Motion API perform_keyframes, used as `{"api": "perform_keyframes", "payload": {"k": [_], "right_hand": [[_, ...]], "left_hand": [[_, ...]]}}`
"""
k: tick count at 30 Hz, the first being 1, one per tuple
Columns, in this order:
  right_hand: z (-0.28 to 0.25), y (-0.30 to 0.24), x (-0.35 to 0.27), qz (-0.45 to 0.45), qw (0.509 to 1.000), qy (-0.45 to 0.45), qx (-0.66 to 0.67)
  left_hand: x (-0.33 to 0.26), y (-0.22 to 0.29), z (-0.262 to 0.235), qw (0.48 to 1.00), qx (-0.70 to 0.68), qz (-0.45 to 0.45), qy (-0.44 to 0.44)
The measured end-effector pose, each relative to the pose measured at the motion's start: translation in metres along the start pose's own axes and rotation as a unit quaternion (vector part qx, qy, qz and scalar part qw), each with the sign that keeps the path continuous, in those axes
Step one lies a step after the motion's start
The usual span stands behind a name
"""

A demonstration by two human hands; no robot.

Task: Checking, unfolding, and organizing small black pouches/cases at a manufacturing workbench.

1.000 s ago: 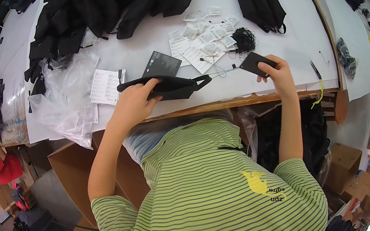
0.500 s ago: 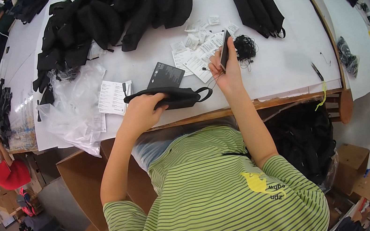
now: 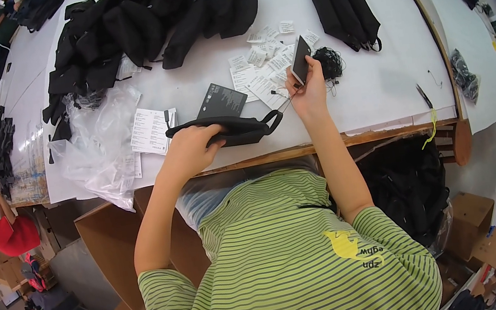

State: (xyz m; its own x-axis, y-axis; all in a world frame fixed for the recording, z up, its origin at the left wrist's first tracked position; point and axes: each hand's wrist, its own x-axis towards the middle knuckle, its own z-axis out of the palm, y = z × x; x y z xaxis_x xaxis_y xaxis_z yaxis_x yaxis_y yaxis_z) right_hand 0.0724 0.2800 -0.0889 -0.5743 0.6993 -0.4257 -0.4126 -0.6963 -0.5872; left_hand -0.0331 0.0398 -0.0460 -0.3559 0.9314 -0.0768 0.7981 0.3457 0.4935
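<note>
My left hand (image 3: 194,149) grips a black fabric pouch (image 3: 243,129) near the table's front edge, thumb and fingers closed on its upper side. A loop strap (image 3: 273,120) sticks out from the pouch's right end. My right hand (image 3: 308,88) pinches a dark card tag (image 3: 301,62), held upright and tilted above the table. From my right fingers a thin black string runs down toward the loop; whether it passes through the loop I cannot tell. Behind the pouch lie a stack of black printed cards (image 3: 222,100) and a stack of white printed sheets (image 3: 151,130).
Black pouches (image 3: 140,18) are heaped at the far left, with several more side by side (image 3: 346,17) at the right. White labels (image 3: 269,54) and a tangle of black strings (image 3: 329,62) lie behind my right hand. Clear plastic bags (image 3: 97,141) and snips (image 3: 425,96) flank the work area.
My right hand has turned the card so that more of its dark face shows. The pouch's loop now angles further upward, toward that hand. My left hand stays where it was.
</note>
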Motion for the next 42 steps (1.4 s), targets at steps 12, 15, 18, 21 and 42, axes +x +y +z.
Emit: {"api": "perform_keyframes", "payload": {"k": [12,15,18,21,42], "right_hand": [[0.013,-0.004,-0.015,-0.181,0.961,0.002,-0.208],[0.002,-0.010,-0.011,-0.246,0.922,-0.081,-0.287],[0.012,-0.015,-0.025,-0.226,0.888,-0.172,-0.361],[0.025,-0.005,-0.048,-0.179,0.797,-0.254,-0.518],[0.008,-0.005,-0.049,-0.352,0.419,-0.401,-0.734]], "left_hand": [[-0.005,0.008,-0.003,0.998,-0.044,-0.030,0.024],[-0.012,0.010,-0.003,0.997,-0.049,-0.022,0.059],[-0.016,0.005,0.003,0.989,-0.014,0.062,0.134],[-0.015,0.005,0.007,0.985,-0.024,0.066,0.160],[0.089,0.008,-0.027,0.933,-0.353,-0.002,0.071]]}}
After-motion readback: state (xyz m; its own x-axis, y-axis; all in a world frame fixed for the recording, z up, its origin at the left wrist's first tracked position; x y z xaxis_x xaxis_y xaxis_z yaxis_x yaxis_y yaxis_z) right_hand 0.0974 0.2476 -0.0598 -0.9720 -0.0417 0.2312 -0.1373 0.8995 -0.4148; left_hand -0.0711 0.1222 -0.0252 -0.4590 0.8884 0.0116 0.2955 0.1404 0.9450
